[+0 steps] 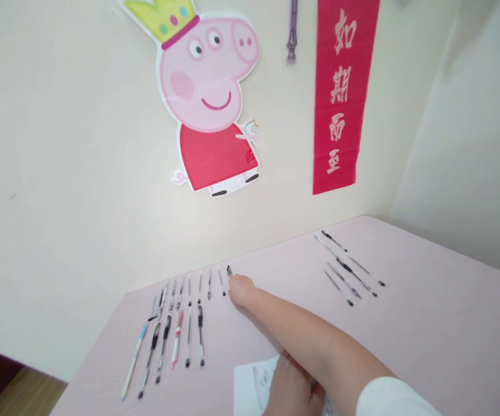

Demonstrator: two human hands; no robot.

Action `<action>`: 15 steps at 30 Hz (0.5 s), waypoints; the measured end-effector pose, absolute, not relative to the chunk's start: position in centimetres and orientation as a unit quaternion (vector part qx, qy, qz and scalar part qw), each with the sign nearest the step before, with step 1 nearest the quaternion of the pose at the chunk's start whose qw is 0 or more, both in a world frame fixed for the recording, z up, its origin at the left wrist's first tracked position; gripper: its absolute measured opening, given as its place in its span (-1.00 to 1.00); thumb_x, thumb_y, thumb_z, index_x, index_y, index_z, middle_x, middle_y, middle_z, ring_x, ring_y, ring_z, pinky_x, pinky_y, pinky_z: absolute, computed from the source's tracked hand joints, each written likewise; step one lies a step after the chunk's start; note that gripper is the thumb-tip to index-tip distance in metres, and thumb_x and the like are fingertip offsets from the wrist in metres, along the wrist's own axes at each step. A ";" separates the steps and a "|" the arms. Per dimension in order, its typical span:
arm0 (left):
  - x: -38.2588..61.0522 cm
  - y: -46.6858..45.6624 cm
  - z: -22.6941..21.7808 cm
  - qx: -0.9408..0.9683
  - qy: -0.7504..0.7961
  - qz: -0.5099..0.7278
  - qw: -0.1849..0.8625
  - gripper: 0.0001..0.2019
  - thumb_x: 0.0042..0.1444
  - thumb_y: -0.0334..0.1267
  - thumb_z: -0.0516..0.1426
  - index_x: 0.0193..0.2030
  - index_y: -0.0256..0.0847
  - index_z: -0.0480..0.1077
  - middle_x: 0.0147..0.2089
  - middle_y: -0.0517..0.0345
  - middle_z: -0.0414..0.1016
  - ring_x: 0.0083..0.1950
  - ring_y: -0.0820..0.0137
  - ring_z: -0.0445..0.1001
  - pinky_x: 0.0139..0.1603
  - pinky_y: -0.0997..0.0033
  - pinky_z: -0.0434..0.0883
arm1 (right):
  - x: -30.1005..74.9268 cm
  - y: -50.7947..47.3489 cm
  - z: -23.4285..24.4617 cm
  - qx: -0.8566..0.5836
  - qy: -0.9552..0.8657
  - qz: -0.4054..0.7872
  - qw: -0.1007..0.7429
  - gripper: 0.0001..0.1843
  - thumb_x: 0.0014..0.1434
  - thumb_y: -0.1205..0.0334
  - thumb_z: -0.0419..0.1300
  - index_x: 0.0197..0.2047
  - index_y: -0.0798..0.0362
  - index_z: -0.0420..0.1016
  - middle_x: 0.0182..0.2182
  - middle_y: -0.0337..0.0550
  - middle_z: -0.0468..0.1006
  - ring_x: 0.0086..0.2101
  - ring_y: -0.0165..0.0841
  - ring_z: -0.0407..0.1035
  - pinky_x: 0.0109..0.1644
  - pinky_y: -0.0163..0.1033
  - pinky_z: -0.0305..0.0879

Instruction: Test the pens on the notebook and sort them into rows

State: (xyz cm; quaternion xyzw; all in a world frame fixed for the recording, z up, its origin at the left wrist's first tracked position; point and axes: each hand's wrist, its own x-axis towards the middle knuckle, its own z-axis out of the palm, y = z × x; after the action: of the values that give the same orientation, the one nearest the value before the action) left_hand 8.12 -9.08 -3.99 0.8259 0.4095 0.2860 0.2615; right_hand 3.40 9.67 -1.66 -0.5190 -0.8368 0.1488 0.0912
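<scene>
My right hand (240, 290) reaches far across the table, its fingers closed around a pen. Only the pen's black end (229, 270) sticks out beyond the fingers. A thin pen (221, 281) lies just left of that hand, at the end of a row of several pens. Below my right forearm, my left hand (291, 384) rests over white paper (245, 387) with handwriting on it. The left fingers are curled, and a small dark thing shows by the thumb, too hidden to name.
A nearer row at left includes a pink-and-white pen (176, 341), a pale pen with a blue end (134, 363) and black-capped pens (163, 349). Several more pens (344, 274) lie at right. The pink table (440, 323) meets a wall with a pig cutout (215, 156) and red banner (339, 115).
</scene>
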 end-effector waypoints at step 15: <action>8.2 -8.8 -3.3 0.764 0.441 0.302 0.362 -0.75 0.02 -0.27 0.10 -0.13 -0.10 0.45 -0.03 0.08 0.51 0.10 0.16 0.37 0.13 0.16 0.30 | 2.5 10.9 -2.5 -0.516 -0.836 0.144 0.121 -0.54 0.14 0.41 -0.02 0.13 0.26 0.26 -0.10 0.20 0.50 -0.11 -0.14 0.42 -0.10 -0.12 0.34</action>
State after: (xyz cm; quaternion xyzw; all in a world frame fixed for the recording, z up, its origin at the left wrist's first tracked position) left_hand 8.20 -8.84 -3.34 0.7636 0.4410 0.3022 0.3621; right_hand 2.52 10.88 -2.51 -0.5161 -0.8356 0.1441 0.1213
